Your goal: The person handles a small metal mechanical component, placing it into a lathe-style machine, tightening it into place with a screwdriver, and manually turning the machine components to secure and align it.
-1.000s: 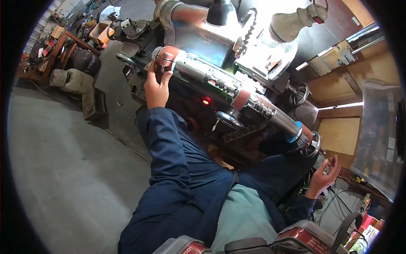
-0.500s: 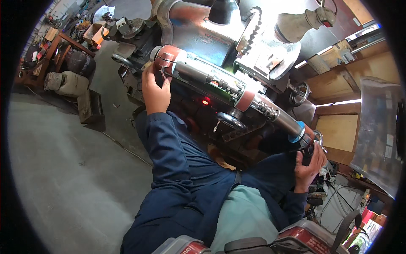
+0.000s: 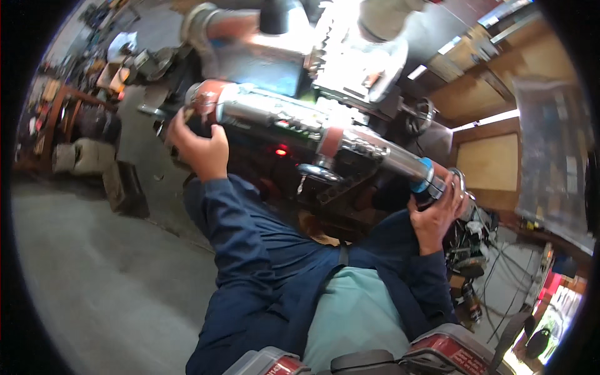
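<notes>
A long, shiny metal shaft point(image 3: 247, 106) lies slantwise across the machine, its left end farther from me. It has a red-brown collar point(image 3: 209, 100) at the left end, a red-brown ring point(image 3: 331, 140) near the middle and a blue ring point(image 3: 425, 174) toward the right. My left hand point(image 3: 203, 147) curls its fingers about the collar's outer end, the thumb sticking up below it. At the other end, the fingers of my right hand point(image 3: 435, 212) wrap over the shaft just past the blue ring. Motion blurs both hands somewhat, and the undersides of their grips are hidden.
A chrome handwheel point(image 3: 320, 173) stands below the shaft's middle, another handwheel point(image 3: 422, 115) behind its right part. A brightly lit machine body point(image 3: 256, 65) rises behind. Wooden panelling point(image 3: 490, 162) and a clear plastic sheet point(image 3: 553, 162) are at right; a metal box point(image 3: 125, 187) sits on the left floor.
The whole view has turned slightly. My right hand has moved up and closed farther around the shaft's right end. My left thumb has come away from the collar's lower side.
</notes>
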Action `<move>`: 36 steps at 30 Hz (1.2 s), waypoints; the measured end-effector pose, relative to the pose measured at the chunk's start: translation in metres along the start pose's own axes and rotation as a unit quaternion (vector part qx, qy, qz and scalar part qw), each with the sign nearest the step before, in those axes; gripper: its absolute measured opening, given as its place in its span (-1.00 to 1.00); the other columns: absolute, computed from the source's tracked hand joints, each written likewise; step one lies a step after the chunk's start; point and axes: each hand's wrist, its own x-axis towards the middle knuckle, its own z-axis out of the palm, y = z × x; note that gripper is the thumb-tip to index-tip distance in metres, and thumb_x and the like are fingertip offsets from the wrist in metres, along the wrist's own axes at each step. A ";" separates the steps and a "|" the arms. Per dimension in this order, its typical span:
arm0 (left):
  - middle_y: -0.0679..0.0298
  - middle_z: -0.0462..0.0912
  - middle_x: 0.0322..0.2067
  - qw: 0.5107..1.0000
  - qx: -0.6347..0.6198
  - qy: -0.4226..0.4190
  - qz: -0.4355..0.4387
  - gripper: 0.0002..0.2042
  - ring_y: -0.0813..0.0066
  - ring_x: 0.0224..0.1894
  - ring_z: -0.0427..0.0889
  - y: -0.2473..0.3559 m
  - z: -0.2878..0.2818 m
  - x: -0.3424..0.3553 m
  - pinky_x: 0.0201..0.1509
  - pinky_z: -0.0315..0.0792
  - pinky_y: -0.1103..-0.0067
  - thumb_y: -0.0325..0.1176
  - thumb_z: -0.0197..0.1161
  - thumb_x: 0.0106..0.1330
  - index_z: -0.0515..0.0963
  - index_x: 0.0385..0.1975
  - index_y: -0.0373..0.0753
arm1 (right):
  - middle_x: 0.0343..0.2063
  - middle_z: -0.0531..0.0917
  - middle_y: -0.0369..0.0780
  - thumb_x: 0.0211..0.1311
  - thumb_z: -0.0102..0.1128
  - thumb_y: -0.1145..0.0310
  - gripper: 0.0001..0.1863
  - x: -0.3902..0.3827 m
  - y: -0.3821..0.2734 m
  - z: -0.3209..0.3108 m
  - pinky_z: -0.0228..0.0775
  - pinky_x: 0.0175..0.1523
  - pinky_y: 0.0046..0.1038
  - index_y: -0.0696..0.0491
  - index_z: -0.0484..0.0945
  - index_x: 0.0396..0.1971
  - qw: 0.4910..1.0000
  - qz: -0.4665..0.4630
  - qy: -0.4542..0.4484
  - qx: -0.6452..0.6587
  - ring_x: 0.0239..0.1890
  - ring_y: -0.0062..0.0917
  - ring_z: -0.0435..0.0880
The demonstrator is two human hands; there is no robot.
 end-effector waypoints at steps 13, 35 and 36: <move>0.33 0.41 0.40 0.681 -0.298 -0.315 0.590 -0.51 0.31 0.50 0.27 0.325 0.039 -0.133 0.60 0.12 0.34 -0.29 0.14 0.36 0.45 0.32 -0.11 | 0.37 0.42 -0.01 0.10 0.37 -0.02 -0.18 -0.010 0.023 0.023 -0.03 0.55 0.12 0.12 0.42 0.31 0.996 -0.054 0.056 -0.038 0.47 -0.12 0.32; 0.06 0.51 0.15 0.646 -0.372 -0.340 0.574 -0.51 0.07 0.33 0.48 0.315 0.054 -0.136 0.47 0.38 0.24 -0.40 0.28 0.20 0.50 0.18 -0.32 | 0.11 0.65 -0.06 0.22 0.36 0.13 -0.42 0.003 0.049 0.013 0.00 0.52 0.19 0.19 0.52 0.12 0.982 -0.145 0.063 0.099 0.37 -0.25 0.47; 0.06 0.52 0.15 0.652 -0.367 -0.339 0.570 -0.50 0.07 0.33 0.48 0.315 0.053 -0.137 0.47 0.38 0.24 -0.38 0.31 0.19 0.50 0.18 -0.32 | 0.13 0.63 -0.04 0.18 0.39 0.17 -0.40 0.004 0.052 0.009 -0.02 0.53 0.21 0.21 0.50 0.14 0.982 -0.161 0.034 0.092 0.39 -0.22 0.44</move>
